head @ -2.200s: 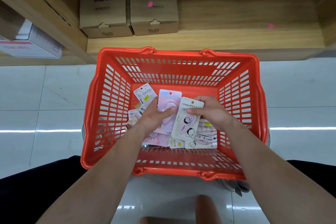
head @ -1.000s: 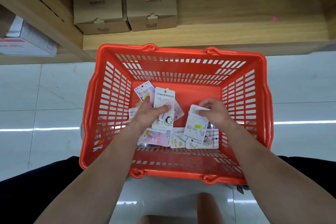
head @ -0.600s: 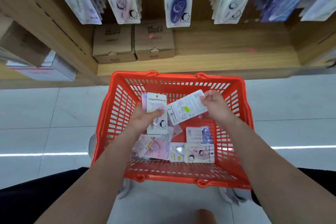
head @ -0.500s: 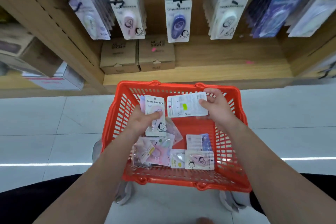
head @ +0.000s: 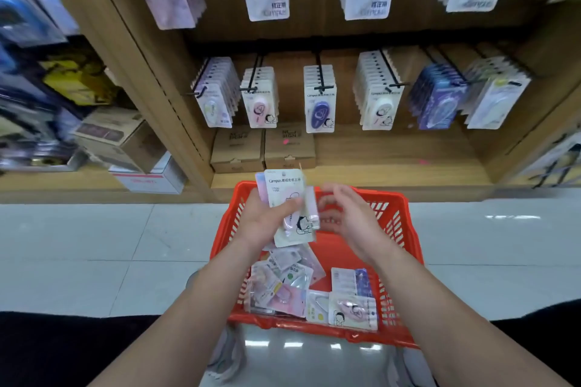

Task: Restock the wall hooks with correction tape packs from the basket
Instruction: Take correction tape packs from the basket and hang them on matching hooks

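At 9 o'clock in your view a large carton (head: 119,138) sits blurred on the low shelf. Just left of centre, your left hand (head: 264,223) grips a stack of correction tape packs (head: 284,185), thumb pressed across the front card and fingers curled behind. The stack stands upright above the basket's far rim. An edge-on pack (head: 312,207) stands against the right side of that stack. Just right of centre, your right hand (head: 352,223) is near it with its fingers loosely bent toward it, but they are blurred, and you cannot tell whether they pinch the pack or only touch it. Both hands are over the red basket (head: 405,229), which sits on the floor at 6 o'clock. More loose packs (head: 352,311) lie flat on its bottom near you. At 12 o'clock, the wall hooks (head: 318,72) run in a row across the wooden panel, each carrying hung packs (head: 320,104). Two brown boxes (head: 262,148) sit below them on the shelf.
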A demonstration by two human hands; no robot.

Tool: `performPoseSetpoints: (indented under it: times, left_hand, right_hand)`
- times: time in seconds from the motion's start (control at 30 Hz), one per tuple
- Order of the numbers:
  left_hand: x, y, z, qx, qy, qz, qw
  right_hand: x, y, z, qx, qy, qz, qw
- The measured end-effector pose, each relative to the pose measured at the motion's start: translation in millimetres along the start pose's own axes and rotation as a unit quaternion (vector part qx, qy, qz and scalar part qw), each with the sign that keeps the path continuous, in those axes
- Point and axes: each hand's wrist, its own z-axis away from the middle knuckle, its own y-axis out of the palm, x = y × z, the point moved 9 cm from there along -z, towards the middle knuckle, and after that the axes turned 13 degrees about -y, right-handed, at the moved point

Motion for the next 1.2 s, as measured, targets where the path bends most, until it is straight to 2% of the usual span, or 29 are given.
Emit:
performPoseSetpoints:
  times: [0.13,0.3,0.43,0.53,0.7,0.87,0.97,1.1,1.2]
  left_hand:
    - [-17,-1,18,0.008,0.023,-0.003,1.0]
    - [-45,-4,40,0.045,0.021,0.024,0.998]
    - [-71,-12,59,0.057,0.029,0.04,0.997]
    - [-90,-16,71,0.058,0.049,0.035,0.997]
    - [-107,-13,75,0.013,0.075,0.021,0.997]
    - [-101,-5,56,0.014,0.061,0.039,0.997]
    - [-112,-6,39,-0.014,0.061,0.067,0.996]
    - [-143,0,25,-0.006,0.086,0.075,0.993]
    - [-157,2,19,-0.002,0.097,0.055,0.994]
  right_hand:
    - [16,15,6,0.054,-0.015,0.035,0.998]
    - [46,28,13,0.122,0.015,0.094,0.988]
    - [82,26,14,0.089,-0.004,0.064,0.994]
    - [118,22,16,0.072,-0.063,0.11,0.989]
    - [147,29,28,0.075,-0.139,0.153,0.976]
    - [126,24,28,0.101,-0.08,0.16,0.979]
    - [136,15,11,0.055,-0.109,0.149,0.981]
    - [156,-2,-10,-0.037,-0.152,0.066,0.986]
    - [164,-6,-17,-0.06,-0.167,0.077,0.981]
